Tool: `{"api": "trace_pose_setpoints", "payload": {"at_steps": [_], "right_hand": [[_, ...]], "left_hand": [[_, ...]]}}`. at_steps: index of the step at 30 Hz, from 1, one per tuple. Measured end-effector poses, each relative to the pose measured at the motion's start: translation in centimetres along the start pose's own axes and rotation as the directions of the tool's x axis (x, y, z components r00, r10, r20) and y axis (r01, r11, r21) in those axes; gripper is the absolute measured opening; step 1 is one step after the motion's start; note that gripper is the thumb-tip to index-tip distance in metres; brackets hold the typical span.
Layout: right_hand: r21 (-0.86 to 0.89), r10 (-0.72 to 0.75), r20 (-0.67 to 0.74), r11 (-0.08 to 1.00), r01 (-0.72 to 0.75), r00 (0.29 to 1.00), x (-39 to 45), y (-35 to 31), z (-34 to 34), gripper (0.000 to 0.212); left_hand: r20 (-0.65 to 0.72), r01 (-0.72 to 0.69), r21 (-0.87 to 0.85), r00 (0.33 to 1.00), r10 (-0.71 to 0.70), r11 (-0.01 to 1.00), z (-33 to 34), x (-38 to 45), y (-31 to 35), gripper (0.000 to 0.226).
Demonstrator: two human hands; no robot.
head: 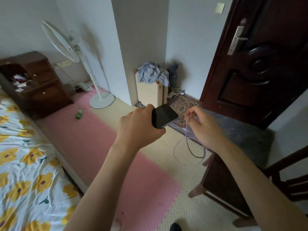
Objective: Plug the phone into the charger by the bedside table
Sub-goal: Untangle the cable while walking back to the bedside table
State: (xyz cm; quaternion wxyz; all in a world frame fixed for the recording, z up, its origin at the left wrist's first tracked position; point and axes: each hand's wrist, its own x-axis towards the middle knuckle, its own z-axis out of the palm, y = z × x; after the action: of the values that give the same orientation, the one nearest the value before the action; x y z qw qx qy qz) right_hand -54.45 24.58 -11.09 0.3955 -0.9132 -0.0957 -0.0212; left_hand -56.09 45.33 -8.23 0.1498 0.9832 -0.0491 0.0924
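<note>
From the head camera, the left hand (139, 124) is clenched round the lower end of the phone (164, 116), dark screen up and tilted, its free end turned toward the right hand (202, 125), seemingly to offer the port. The right grip pinches the plug end of a lilac charging cable (188, 139), whose loops hang below the wrist. Both arms reach forward at mid-height, hands near but apart. The bedside table (35, 84) stands well off, far left beside the bed (25, 164).
</note>
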Motion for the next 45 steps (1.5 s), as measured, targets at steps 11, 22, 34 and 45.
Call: {"api": "trace_pose_setpoints", "payload": {"at_steps": [11, 22, 34, 45], "right_hand": [[0.059, -0.163, 0.173, 0.986, 0.155, 0.971, 14.1, 0.5, 0.8, 0.015], [0.136, -0.297, 0.395, 0.955, 0.264, 0.869, 29.1, -6.1, 12.8, 0.016], [0.242, -0.424, 0.485, 0.906, 0.348, 0.765, 45.4, -17.0, 23.9, 0.013], [0.303, -0.536, 0.527, 0.843, 0.444, 0.659, 56.2, -23.7, 32.8, 0.009]], "left_hand": [[-0.078, 0.227, 0.01, 0.971, -0.225, 0.974, 1.3, 9.1, -1.3, 0.041], [-0.163, 0.494, 0.061, 0.862, -0.479, 0.868, 0.5, 16.1, -15.0, 0.041], [-0.258, 0.608, 0.032, 0.772, -0.581, 0.793, -4.3, 26.1, -31.4, 0.041], [-0.299, 0.713, 0.006, 0.67, -0.679, 0.701, -5.6, 31.2, -41.9, 0.04]]}}
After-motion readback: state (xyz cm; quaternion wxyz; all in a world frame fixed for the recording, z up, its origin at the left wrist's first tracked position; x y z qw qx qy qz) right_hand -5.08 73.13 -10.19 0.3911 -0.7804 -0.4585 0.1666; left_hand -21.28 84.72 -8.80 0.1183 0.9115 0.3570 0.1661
